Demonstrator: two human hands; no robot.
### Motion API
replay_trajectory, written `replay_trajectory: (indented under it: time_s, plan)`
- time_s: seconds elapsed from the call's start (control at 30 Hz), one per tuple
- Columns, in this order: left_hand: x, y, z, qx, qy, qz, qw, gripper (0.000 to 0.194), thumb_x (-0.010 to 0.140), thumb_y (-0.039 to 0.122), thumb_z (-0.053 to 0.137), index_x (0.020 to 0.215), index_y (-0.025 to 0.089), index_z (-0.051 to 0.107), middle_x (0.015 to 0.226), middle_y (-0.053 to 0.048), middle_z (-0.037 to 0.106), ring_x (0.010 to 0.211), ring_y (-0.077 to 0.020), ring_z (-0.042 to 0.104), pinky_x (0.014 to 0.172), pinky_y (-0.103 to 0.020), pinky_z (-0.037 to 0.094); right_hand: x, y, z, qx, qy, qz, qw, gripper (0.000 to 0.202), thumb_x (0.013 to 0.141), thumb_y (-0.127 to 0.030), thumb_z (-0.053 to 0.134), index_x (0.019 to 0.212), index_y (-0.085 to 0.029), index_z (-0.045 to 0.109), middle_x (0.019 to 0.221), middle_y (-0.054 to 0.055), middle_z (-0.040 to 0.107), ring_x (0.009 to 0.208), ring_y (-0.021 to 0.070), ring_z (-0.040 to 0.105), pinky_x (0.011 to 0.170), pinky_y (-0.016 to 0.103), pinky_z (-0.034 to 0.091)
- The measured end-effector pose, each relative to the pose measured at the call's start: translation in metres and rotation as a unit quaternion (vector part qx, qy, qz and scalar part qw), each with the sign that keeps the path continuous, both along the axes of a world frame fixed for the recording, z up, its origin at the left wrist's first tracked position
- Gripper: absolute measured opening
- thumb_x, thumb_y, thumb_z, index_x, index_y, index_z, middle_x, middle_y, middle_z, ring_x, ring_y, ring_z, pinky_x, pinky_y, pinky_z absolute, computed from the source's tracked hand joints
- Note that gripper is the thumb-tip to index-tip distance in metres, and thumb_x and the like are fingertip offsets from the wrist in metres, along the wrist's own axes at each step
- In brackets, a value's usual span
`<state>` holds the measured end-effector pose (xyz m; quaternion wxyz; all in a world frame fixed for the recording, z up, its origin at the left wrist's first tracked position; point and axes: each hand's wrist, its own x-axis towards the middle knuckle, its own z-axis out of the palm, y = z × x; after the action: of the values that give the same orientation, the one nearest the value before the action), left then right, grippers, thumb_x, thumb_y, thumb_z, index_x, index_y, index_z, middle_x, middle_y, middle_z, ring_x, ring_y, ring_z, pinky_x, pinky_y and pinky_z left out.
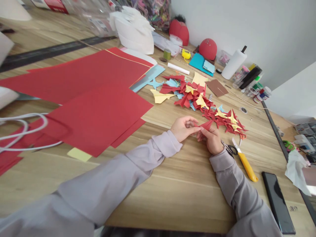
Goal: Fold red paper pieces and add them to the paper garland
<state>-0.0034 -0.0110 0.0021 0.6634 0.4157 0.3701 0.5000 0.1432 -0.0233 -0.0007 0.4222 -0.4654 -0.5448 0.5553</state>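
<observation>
Between my hands, just above the wooden table, is a small folded piece of red paper (206,124). My left hand (185,127) pinches its left end with thumb and fingers. My right hand (210,138) is closed on its near side, thumb close to the left thumb. Part of the paper is hidden by the fingers. Right behind my hands lies a long pile of folded paper shapes (187,95), mostly red with some yellow and light blue. A yellow paper plane (161,96) rests at the pile's left end.
Large red paper sheets (98,115) cover the left side, with a white cable (44,121) over them. Right of my right hand lie a yellow utility knife (248,166), blade out, and partly hidden scissors (231,149). A black phone (277,200) lies near the right edge.
</observation>
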Motion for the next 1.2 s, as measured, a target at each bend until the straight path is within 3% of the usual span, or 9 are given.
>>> replay_trajectory:
  time_s: [0.33, 0.93, 1.2]
  plan:
    - [-0.0004, 0.0003, -0.0005, 0.014, 0.000, -0.017, 1.000, 0.036, 0.051, 0.011, 0.075, 0.082, 0.011, 0.057, 0.057, 0.002, 0.060, 0.046, -0.0078, 0.054, 0.048, -0.022, 0.045, 0.0017, -0.0006, -0.0017, 0.004, 0.026, 0.002, 1.000, 0.028, 0.077, -0.040, 0.058, 0.063, -0.017, 0.060, 0.051, -0.001, 0.059, 0.043, 0.0100, 0.052, 0.043, 0.022, 0.039]
    - [-0.0010, 0.0017, 0.0027, -0.017, 0.014, -0.014, 1.000, 0.036, 0.051, 0.010, 0.076, 0.075, 0.013, 0.050, 0.046, 0.006, 0.056, 0.031, -0.0054, 0.046, 0.033, -0.017, 0.036, -0.0022, -0.0027, 0.0039, 0.085, -0.083, -0.010, 0.993, 0.032, 0.076, -0.050, 0.056, 0.067, -0.019, 0.055, 0.056, -0.001, 0.057, 0.047, 0.0109, 0.050, 0.046, 0.025, 0.041]
    - [-0.0035, 0.0017, 0.0028, -0.003, 0.008, -0.034, 0.999, 0.032, 0.056, 0.018, 0.074, 0.080, 0.012, 0.054, 0.042, 0.006, 0.053, 0.029, -0.0074, 0.046, 0.033, -0.020, 0.036, -0.0012, -0.0013, 0.0024, 0.049, -0.048, -0.006, 0.998, 0.032, 0.075, -0.048, 0.058, 0.065, -0.018, 0.056, 0.056, -0.001, 0.057, 0.047, 0.0095, 0.050, 0.046, 0.023, 0.039]
